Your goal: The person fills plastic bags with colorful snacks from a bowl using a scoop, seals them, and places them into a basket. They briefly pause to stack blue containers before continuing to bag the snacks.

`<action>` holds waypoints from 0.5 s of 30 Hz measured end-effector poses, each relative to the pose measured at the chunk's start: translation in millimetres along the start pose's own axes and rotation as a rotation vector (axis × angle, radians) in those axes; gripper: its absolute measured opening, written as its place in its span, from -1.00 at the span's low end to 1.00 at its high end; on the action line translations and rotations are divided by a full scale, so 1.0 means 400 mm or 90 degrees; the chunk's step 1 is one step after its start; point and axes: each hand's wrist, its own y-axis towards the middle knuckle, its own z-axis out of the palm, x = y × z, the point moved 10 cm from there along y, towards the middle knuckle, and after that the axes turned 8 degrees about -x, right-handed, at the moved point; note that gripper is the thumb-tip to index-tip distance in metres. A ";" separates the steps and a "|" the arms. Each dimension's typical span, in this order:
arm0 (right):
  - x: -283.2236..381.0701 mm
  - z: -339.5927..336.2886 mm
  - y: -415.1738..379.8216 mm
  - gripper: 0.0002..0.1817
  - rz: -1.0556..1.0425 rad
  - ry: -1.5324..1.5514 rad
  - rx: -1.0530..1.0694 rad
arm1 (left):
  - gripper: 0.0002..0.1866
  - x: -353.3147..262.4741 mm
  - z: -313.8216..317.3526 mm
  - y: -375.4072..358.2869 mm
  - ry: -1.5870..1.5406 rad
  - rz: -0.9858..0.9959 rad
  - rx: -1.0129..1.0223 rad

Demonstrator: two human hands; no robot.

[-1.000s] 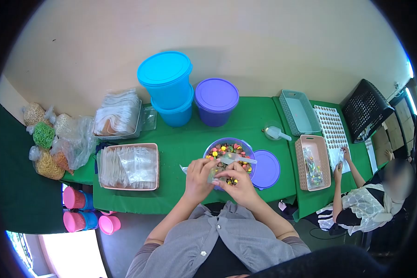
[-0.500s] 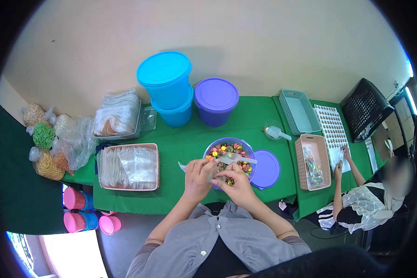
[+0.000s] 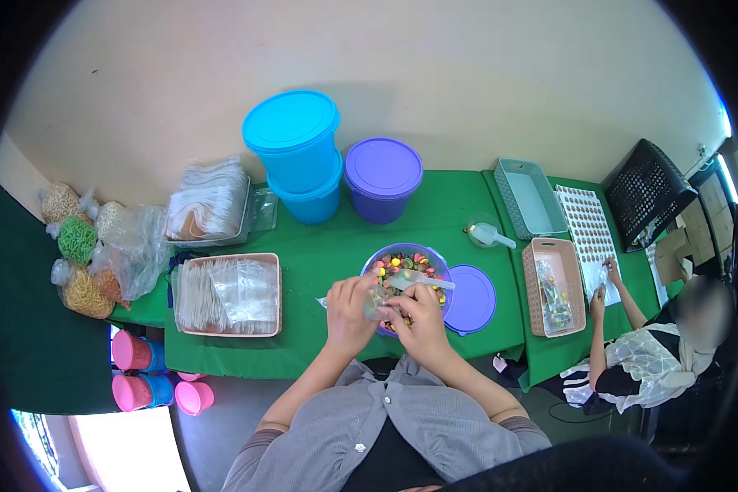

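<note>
My left hand (image 3: 351, 318) and my right hand (image 3: 422, 320) meet over the near side of a round purple tub (image 3: 446, 269). Between them is a small clear plastic bag (image 3: 376, 302), pinched by the fingers of both hands; its contents are hard to make out. Multicoloured round candies (image 3: 395, 262) in red, yellow, green and brown fill the tub. Resting on the candies is a clear scoop (image 3: 435, 282), its handle pointing right. The purple lid (image 3: 471, 300) lies flat beside the tub.
Left stands a pink basket of clear bags (image 3: 280, 297), with more bags (image 3: 209, 193) behind. Blue buckets (image 3: 291, 123) and a purple bucket (image 3: 383, 182) stand at the back. Rightward are another scoop (image 3: 490, 235), a basket of filled packets (image 3: 530, 287) and a co-worker (image 3: 631, 361).
My fingers have shifted slightly on the plastic bag, and more of it shows between my hands. The tub, scoop and lid stay where they were.
</note>
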 end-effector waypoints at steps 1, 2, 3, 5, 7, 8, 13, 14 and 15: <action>-0.007 0.006 0.000 -0.86 0.000 0.000 0.000 | -0.24 0.010 -0.005 0.003 -0.030 -0.041 -0.021; -0.012 0.006 0.000 -0.87 -0.009 -0.012 -0.018 | -0.24 0.009 -0.002 0.002 -0.030 -0.042 -0.020; -0.016 0.004 -0.001 -0.87 -0.019 -0.025 -0.035 | -0.25 0.019 0.009 -0.002 -0.030 -0.063 -0.005; -0.029 0.009 -0.005 -0.88 -0.004 -0.006 -0.034 | -0.26 0.031 0.017 -0.007 -0.029 -0.086 0.010; -0.036 0.009 -0.005 -0.88 0.011 0.012 -0.034 | -0.33 0.008 0.026 -0.006 -0.037 -0.016 0.037; -0.041 0.009 -0.004 -0.87 0.023 0.021 -0.028 | -0.33 0.007 0.026 -0.009 -0.037 -0.016 0.037; 0.010 0.010 -0.003 -0.87 -0.023 0.084 0.043 | -0.43 0.024 0.020 -0.027 -0.063 -0.008 0.012; 0.037 0.004 -0.001 -0.86 -0.066 0.064 0.050 | -0.43 0.030 0.019 -0.031 -0.065 -0.008 0.013; 0.064 0.000 0.000 -0.86 -0.108 0.045 0.057 | -0.46 0.034 0.004 -0.021 -0.092 -0.029 0.006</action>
